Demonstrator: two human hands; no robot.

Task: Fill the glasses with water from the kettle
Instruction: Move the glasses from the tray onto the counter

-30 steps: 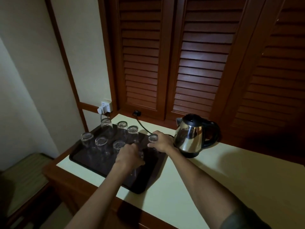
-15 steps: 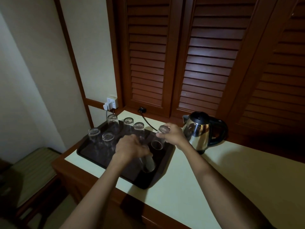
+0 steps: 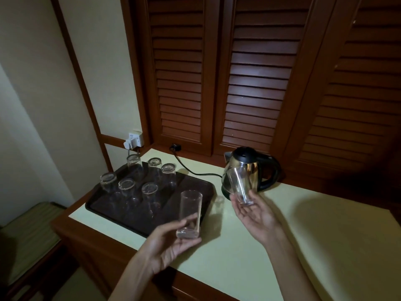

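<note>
Dark brown louvred wooden doors (image 3: 256,83) stand behind a pale cream desk (image 3: 303,235) with a wooden edge. On the left part of the desk lies a dark rectangular tray (image 3: 195,187). Six clear drinking glasses (image 3: 126,184) stand mouth down on it, in two rows of three. A polished steel kettle with a black lid and handle (image 3: 253,168) sits on the desk just to the right of the tray. Its black cord (image 3: 195,171) runs back across the desk toward the foot of the doors. A white wall socket with a white plug (image 3: 134,141) is on the wall behind the tray.

The left hand (image 3: 169,242) is turned palm up over the near right corner of the tray. Its fingers (image 3: 191,242) curl round the base of a tall clear glass (image 3: 191,211), which stands upright above them, mouth up. The right hand (image 3: 256,216), also palm up, is raised above the desk in front of the kettle. Its fingers (image 3: 238,209) grasp the foot of a second clear glass (image 3: 238,183), which leans to the left with its mouth uppermost and shows against the kettle's steel body. The two held glasses are apart from each other.

That makes eight glasses in all, with one kettle and one tray.
</note>
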